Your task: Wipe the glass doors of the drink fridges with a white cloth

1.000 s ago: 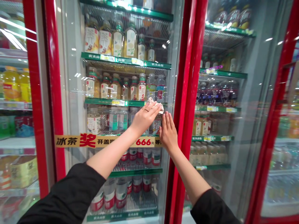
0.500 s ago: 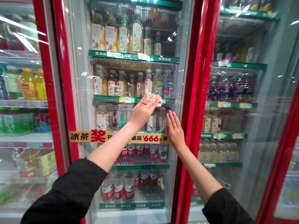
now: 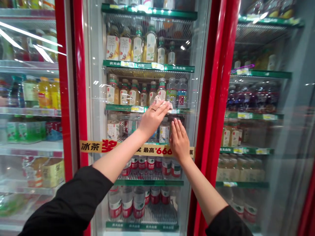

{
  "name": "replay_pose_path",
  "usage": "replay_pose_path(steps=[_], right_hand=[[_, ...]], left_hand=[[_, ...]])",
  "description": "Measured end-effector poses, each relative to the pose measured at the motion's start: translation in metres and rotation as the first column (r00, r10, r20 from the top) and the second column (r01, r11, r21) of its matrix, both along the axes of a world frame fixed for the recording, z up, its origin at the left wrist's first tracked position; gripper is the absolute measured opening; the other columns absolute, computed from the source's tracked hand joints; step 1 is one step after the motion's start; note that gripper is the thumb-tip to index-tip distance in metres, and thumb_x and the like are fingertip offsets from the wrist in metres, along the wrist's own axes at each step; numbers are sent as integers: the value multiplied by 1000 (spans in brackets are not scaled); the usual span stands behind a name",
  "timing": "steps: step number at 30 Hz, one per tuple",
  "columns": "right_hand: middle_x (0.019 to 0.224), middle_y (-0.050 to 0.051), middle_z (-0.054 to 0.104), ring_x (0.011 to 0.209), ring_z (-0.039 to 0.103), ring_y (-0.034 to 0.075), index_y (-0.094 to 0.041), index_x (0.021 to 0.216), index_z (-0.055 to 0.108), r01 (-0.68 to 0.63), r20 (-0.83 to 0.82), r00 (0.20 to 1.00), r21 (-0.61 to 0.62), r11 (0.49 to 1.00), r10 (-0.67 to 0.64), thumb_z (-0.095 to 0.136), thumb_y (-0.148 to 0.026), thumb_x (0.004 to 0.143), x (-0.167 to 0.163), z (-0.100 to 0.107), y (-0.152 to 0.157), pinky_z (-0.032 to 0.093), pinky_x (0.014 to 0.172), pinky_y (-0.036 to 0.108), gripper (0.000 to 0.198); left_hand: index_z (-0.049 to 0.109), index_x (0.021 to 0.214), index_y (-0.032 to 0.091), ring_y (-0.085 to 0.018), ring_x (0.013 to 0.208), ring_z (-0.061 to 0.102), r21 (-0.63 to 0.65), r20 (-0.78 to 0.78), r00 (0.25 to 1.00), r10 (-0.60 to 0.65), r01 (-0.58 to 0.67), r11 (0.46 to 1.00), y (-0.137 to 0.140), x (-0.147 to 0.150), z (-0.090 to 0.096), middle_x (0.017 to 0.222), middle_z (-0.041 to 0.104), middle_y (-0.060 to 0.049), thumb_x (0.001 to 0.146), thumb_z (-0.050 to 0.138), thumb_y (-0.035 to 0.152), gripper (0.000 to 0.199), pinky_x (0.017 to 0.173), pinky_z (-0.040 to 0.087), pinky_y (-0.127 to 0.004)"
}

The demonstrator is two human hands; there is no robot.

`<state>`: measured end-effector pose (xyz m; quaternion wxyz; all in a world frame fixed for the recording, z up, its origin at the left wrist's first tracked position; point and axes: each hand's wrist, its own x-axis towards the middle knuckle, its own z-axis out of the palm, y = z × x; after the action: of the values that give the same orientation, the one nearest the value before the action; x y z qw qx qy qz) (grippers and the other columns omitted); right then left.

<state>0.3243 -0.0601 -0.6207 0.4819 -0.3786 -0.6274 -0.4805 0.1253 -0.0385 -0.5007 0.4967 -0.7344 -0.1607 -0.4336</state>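
Observation:
My left hand [image 3: 154,117], with a ring on one finger, presses a crumpled whitish wiping cloth [image 3: 158,98] against the glass door [image 3: 94,108] of a drinks cooler. The fingers lie over the cloth and hide much of it. Lower and to the right, my right hand [image 3: 179,139] is open, its fingers straight and close together, at the same glass. It holds nothing that I can see and covers part of a yellow banner [image 3: 91,146] with black and red lettering. Whether the right palm touches the pane I cannot tell.
Behind the glass, bottled drinks [image 3: 137,44] stand on green-edged shelves [image 3: 149,65]. Red door frames [image 3: 81,82] border the pane, the right one [image 3: 216,98] close to my right hand. More coolers with bottles [image 3: 45,91] flank it. Ceiling lights reflect in the glass.
The view has shifted, so the cooler sits further right and lower. Against the glass, my right hand has moved left along the banner, and my left hand with the cloth slightly left and up.

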Motion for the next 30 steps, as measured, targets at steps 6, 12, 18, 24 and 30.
replay_pose_path(steps=[6,12,18,24,30], right_hand=[[174,15,55,168,44,30,-19,181,29,-23,-29,999,-76,997,20,39,-11,111,3,2,-1,47,136,59,72],[178,11,49,169,42,31,-23,181,32,-93,-84,993,-185,978,78,38,-12,108,1,5,-9,45,138,63,73],[178,8,50,168,44,31,-29,182,25,-93,-85,993,-154,984,81,35,-15,110,3,4,-6,46,137,66,74],[175,16,54,170,42,29,-16,178,39,-28,-49,999,-140,990,22,35,-12,110,2,4,-8,41,141,55,68],[175,18,54,170,43,31,-13,177,41,-19,-50,999,-114,993,14,38,-9,107,1,3,-8,37,143,52,70]], left_hand=[[61,162,15,-24,157,60,50,-159,987,7,1,999,-8,-5,-26,164,66,-11,111,57,10,51,134,51,-45],[60,164,17,-24,157,60,41,-177,984,36,-29,999,-13,-44,-21,164,66,-10,110,56,5,56,133,53,-46],[54,169,15,-26,163,53,-82,28,998,64,-61,995,-10,-1,-18,169,60,-13,108,53,4,61,138,47,-50],[54,168,17,-23,161,56,24,-197,980,23,-19,1000,-11,-45,-45,166,64,-10,108,58,3,61,137,49,-46],[52,170,20,-24,160,57,14,-137,990,24,-22,1000,-6,-71,-18,167,63,-9,109,56,2,64,134,52,-48]])
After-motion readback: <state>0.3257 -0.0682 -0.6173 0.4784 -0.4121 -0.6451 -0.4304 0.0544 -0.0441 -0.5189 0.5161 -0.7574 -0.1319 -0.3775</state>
